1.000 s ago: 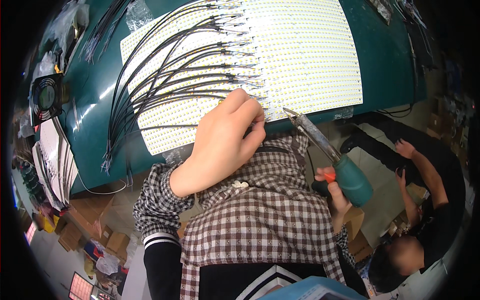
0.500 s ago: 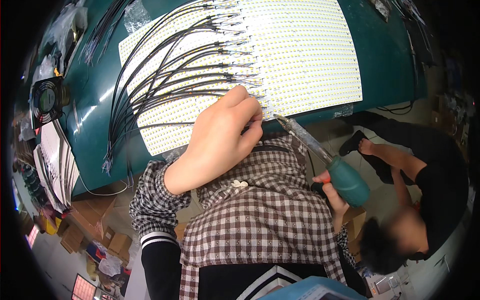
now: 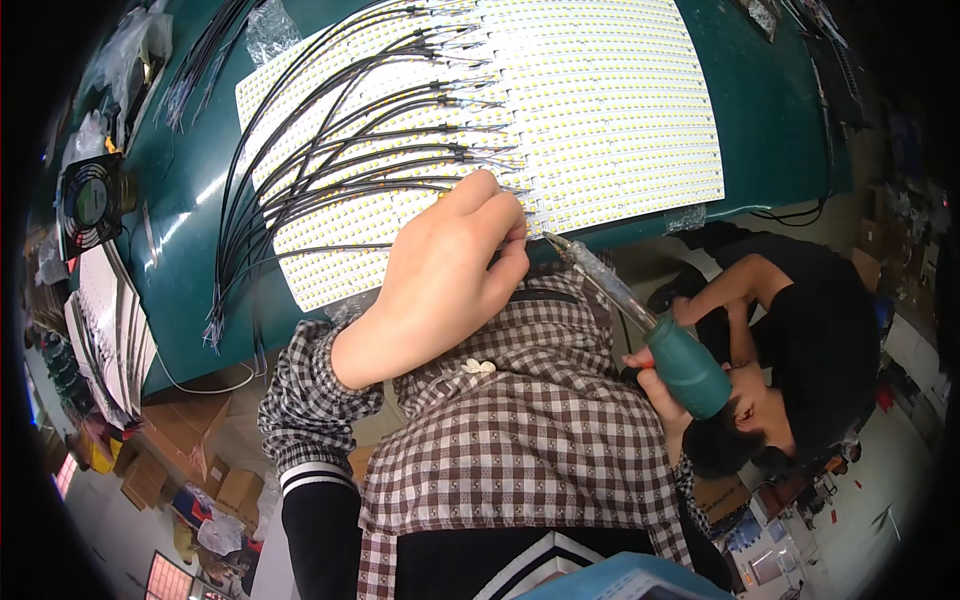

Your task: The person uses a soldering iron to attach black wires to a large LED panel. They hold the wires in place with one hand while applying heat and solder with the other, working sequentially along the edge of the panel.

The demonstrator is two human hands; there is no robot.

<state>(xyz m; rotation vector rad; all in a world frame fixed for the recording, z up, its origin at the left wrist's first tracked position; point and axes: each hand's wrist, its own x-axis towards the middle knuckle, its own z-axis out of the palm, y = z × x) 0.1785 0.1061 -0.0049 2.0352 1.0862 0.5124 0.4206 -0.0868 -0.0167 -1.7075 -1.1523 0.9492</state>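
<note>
A white panel (image 3: 615, 110) covered in rows of small yellowish LEDs lies on a green tabletop. Black cables (image 3: 330, 150) fan out leftward over it, their thin wire ends along a seam in its middle. My left hand (image 3: 440, 280) rests over the panel's near edge, thumb and forefinger pinched on the end of the lowest black cable (image 3: 340, 248); the fingers hide that end. My right hand (image 3: 662, 400) grips a soldering iron (image 3: 690, 370) by its green handle. The iron's tip points up and left, close to the pinched fingers at the panel's edge.
A small black fan (image 3: 95, 203) stands at the table's left, beside a stack of white sheets (image 3: 105, 320). More cable bundles (image 3: 205, 60) lie at the far left. At right, a person in black (image 3: 820, 340) bends low near the table. Cardboard boxes (image 3: 145, 480) sit on the floor at left.
The soldering iron has shifted slightly left, its tip a little closer to my left fingers. My left hand has barely moved. The person at right has moved left, toward me.
</note>
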